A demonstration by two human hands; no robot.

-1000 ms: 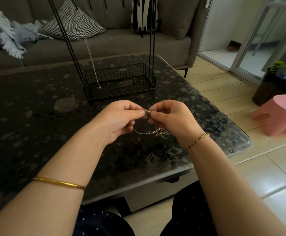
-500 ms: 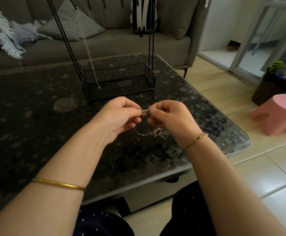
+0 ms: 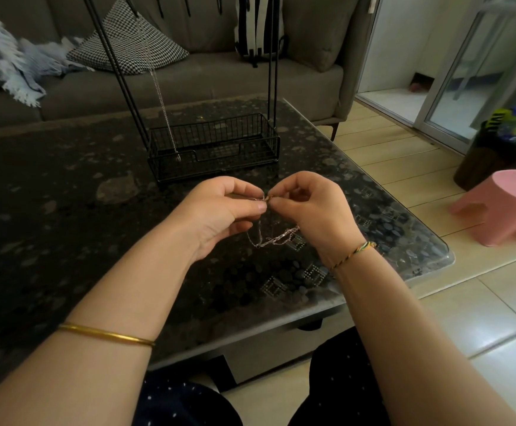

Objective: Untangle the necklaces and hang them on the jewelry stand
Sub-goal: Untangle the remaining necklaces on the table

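Jewelry stand [image 3: 213,146] on table [image 3: 50,210], behind hands [image 3: 267,210].

The necklace [image 3: 273,239] seemingly sags lower.

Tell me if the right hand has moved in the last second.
Yes, slightly: the right hand, pinching the necklace, edged forward toward the jewelry stand's basket.

left hand [image 3: 220,216] and right hand [image 3: 315,216] meet, fingers [image 3: 250,208] pinched.
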